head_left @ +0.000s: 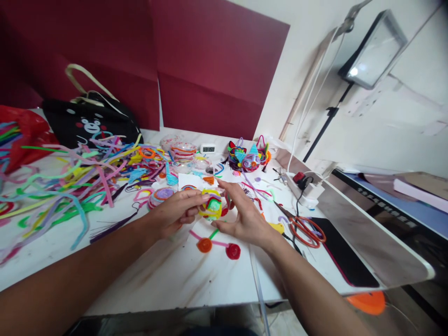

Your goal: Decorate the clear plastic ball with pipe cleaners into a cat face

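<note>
My left hand [180, 210] is closed on the edge of a small round craft piece [212, 205] made of coiled fuzzy pipe cleaners, yellow round the rim with red and green inside. Just right of it, my right hand [245, 217] curves with thumb and forefinger spread apart; I cannot tell whether a fingertip touches the piece. Below the hands, an orange coil [204, 245] and a red coil [233, 251] lie on the table, with pink and green pipe cleaners beside them. A striped coiled ball [161, 198] sits left of my left hand.
Loose pipe cleaners [84, 182] heap across the left, before a black bag [93, 121]. Finished colourful pieces [249, 157] and a small digital clock [207, 149] stand behind. Orange-handled scissors [308, 232], a yellow glue gun [277, 227], a black phone [345, 252] and a power strip [303, 191] lie right.
</note>
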`<action>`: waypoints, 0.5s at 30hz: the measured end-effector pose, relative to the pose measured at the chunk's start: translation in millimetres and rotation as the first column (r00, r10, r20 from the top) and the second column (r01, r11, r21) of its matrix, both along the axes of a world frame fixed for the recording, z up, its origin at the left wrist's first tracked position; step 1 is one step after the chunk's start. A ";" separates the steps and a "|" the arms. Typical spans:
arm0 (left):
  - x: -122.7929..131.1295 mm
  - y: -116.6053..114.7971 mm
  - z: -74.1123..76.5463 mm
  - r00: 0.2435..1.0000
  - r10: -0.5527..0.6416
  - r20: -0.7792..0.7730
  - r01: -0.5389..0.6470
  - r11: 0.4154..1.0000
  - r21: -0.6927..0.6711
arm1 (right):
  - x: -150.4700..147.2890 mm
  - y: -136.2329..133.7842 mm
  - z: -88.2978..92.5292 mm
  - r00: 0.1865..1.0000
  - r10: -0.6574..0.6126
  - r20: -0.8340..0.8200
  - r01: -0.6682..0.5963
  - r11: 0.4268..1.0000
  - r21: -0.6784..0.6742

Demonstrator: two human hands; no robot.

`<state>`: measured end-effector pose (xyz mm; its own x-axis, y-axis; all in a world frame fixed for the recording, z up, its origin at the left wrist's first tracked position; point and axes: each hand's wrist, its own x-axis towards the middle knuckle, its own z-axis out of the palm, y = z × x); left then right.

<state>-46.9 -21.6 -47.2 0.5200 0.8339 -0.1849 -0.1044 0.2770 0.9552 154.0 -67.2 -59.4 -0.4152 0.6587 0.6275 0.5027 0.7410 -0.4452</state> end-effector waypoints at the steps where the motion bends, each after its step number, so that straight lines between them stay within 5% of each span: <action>1: -0.4 0.7 -1.0 1.000 0.003 0.002 -0.003 1.000 -0.004 | 0.1 -0.4 1.8 1.000 -0.005 -0.023 0.005 1.000 0.008; 15: -0.3 0.5 -4.9 1.000 -0.017 0.010 0.017 0.999 -0.042 | -1.3 0.7 8.2 0.977 -0.065 -0.205 0.084 0.993 0.088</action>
<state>-47.3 -21.1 -52.2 0.5360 0.8164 -0.2147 -0.1082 0.3187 0.9417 152.7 -66.5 -51.2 -0.2256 0.6161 0.7546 0.4650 0.7488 -0.4723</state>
